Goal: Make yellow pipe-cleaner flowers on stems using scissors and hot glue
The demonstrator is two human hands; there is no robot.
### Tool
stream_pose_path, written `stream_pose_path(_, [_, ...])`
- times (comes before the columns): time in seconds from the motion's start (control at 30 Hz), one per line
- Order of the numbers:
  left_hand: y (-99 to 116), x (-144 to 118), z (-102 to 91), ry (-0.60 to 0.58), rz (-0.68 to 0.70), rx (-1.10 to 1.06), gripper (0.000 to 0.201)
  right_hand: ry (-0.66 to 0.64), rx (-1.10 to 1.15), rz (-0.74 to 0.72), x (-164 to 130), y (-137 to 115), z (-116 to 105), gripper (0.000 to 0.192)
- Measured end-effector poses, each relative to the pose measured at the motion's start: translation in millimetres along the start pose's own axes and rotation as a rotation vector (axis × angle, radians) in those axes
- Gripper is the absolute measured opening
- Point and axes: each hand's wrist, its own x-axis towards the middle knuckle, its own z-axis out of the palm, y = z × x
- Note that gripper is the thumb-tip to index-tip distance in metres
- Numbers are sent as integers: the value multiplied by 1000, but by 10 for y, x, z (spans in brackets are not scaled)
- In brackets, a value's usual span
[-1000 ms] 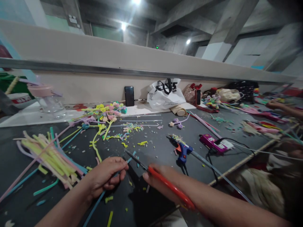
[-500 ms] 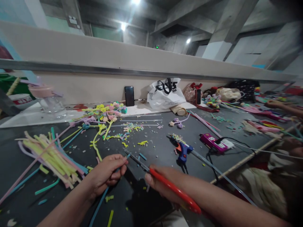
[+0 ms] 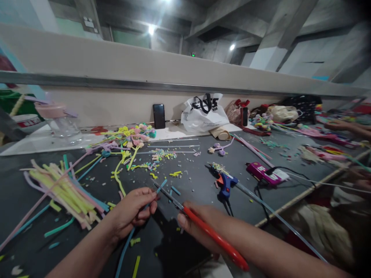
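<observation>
Left hand (image 3: pixel 136 206): thumb and fingers pinched on blue strip (image 3: pixel 124 247), short end left proud, apparently so the blades can reach it. Right hand (image 3: pixel 205 212): curled round red handles of scissors (image 3: pixel 210 233), blades at that end. Strip's tail trails below left hand, over bench (image 3: pixel 243 206). Glue gun (image 3: pixel 227 186) lies aside, presumably leaving cutting room.

Craft workshop: glue gun (image 3: pixel 227 184), littered workbench (image 3: pixel 204 197)
</observation>
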Motion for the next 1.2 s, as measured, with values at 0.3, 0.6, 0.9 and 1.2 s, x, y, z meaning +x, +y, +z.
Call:
stream_pose_path(0.3, [-25,20,4,-9,25,25,25,51,-34,-89,127,135,176,36])
stream_pose_path(0.6, [-5,-3,31,-12,22,63,23,18,-47,-54,109,44,114,34])
stream_pose_path(0.9, [-18,34,12,-17,24,60,24,40,0,-63,111,62,128,35])
stream_pose_path(1.2, [-31,26,-8,-28,22,35,25,99,63,-10,156,23,172,29])
